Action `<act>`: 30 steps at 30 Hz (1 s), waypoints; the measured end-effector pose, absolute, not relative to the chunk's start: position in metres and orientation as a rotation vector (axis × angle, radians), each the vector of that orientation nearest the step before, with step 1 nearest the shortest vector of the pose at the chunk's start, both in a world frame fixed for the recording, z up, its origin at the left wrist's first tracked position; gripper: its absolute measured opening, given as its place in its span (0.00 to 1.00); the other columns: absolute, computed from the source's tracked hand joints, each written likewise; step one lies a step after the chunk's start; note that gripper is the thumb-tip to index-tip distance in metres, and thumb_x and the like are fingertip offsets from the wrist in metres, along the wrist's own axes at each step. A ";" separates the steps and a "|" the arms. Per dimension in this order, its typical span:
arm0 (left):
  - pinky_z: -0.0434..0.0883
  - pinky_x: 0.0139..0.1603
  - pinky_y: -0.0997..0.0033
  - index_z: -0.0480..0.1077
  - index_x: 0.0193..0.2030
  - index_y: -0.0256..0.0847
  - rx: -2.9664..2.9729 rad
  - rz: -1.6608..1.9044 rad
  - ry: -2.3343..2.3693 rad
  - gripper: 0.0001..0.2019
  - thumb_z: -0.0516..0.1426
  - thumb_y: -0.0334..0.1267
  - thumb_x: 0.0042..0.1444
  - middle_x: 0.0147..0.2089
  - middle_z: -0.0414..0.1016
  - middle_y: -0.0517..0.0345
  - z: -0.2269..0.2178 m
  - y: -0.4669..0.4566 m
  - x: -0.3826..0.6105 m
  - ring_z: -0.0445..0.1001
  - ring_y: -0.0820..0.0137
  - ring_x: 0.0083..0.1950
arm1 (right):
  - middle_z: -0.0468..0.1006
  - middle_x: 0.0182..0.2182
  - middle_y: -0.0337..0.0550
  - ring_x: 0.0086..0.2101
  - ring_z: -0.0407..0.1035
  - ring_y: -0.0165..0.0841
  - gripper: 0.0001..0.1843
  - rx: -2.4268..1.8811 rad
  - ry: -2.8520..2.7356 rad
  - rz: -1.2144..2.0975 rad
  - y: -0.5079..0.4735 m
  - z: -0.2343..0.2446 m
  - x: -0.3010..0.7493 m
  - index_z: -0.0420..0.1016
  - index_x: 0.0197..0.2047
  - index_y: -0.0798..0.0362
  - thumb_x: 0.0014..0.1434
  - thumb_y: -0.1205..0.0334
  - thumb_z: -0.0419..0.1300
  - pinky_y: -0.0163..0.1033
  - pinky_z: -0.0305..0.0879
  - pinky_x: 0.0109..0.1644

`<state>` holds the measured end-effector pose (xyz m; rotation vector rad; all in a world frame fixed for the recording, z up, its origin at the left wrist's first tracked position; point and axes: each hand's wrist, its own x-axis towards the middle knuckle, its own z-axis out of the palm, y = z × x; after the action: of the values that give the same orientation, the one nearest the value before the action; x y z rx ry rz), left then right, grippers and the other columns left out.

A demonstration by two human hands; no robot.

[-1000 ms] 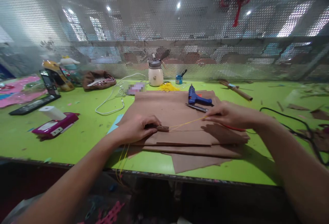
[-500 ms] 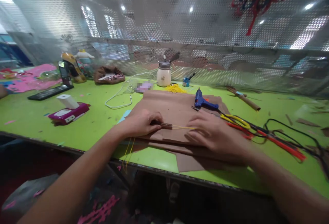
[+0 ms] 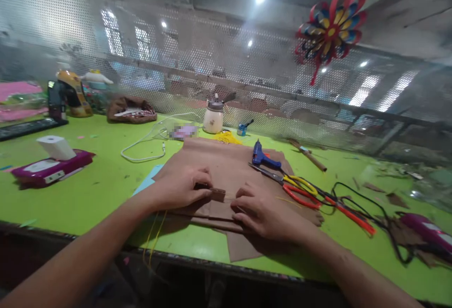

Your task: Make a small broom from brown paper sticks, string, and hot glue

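Observation:
My left hand (image 3: 183, 186) pinches a small brown rolled piece (image 3: 218, 194), its free end pointing right. Yellow string (image 3: 155, 237) hangs below that hand over the table's front edge. A short stretch of the string spans from the roll to my right hand (image 3: 254, 209), whose curled fingers are closed on it; the string's tail shows just past the knuckles. Both hands are over stacked brown sheets (image 3: 226, 159). On the sheets, beyond my right hand, lie scissors with yellow and orange handles (image 3: 300, 188) and a blue glue gun (image 3: 263, 155).
A purple power strip (image 3: 52, 169) with a white adapter (image 3: 56, 147) sits at left, near a white cable (image 3: 141, 159). Behind the sheets stand a cream jar (image 3: 213, 118) and yellow string bundle (image 3: 228, 137). Black cords (image 3: 370, 218) trail at right. A perforated screen (image 3: 197, 63) backs the table.
My right hand has moved closer to my left, shortening the string stretch between them. The scissors now show more fully. The camera view has tilted up and turned right.

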<state>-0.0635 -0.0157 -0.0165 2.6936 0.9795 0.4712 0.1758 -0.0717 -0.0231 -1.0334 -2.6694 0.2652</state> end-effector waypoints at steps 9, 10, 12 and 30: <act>0.63 0.36 0.75 0.74 0.39 0.42 2.585 0.392 1.009 0.14 0.50 0.45 0.59 0.36 0.77 0.57 -0.019 -0.014 -0.063 0.71 0.70 0.36 | 0.77 0.33 0.44 0.34 0.69 0.31 0.13 -1.253 -2.422 0.233 -0.019 -0.013 0.204 0.76 0.37 0.55 0.60 0.61 0.51 0.35 0.63 0.40; 0.62 0.35 0.75 0.74 0.39 0.42 2.588 0.398 1.029 0.14 0.49 0.46 0.59 0.35 0.76 0.58 -0.018 -0.014 -0.064 0.71 0.70 0.35 | 0.78 0.35 0.44 0.36 0.69 0.31 0.14 -1.421 -2.372 0.084 -0.004 -0.011 0.211 0.76 0.38 0.55 0.61 0.61 0.50 0.35 0.62 0.41; 0.62 0.33 0.75 0.72 0.37 0.42 2.608 0.416 1.056 0.15 0.48 0.46 0.60 0.34 0.76 0.58 -0.016 -0.016 -0.065 0.70 0.71 0.33 | 0.77 0.38 0.46 0.38 0.68 0.33 0.15 -1.676 -2.308 -0.114 0.023 -0.009 0.226 0.76 0.40 0.55 0.60 0.62 0.49 0.36 0.60 0.42; 0.61 0.33 0.73 0.71 0.37 0.41 2.668 0.380 1.066 0.13 0.49 0.44 0.59 0.33 0.75 0.56 -0.019 -0.014 -0.065 0.70 0.69 0.34 | 0.77 0.38 0.57 0.39 0.70 0.45 0.14 -1.961 -1.860 0.000 0.083 -0.042 0.261 0.73 0.41 0.60 0.54 0.61 0.55 0.40 0.61 0.37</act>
<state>-0.0648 -0.0140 -0.0187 2.6680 1.0664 0.3801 0.2613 0.0825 -0.0421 -1.9608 -1.8605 0.0004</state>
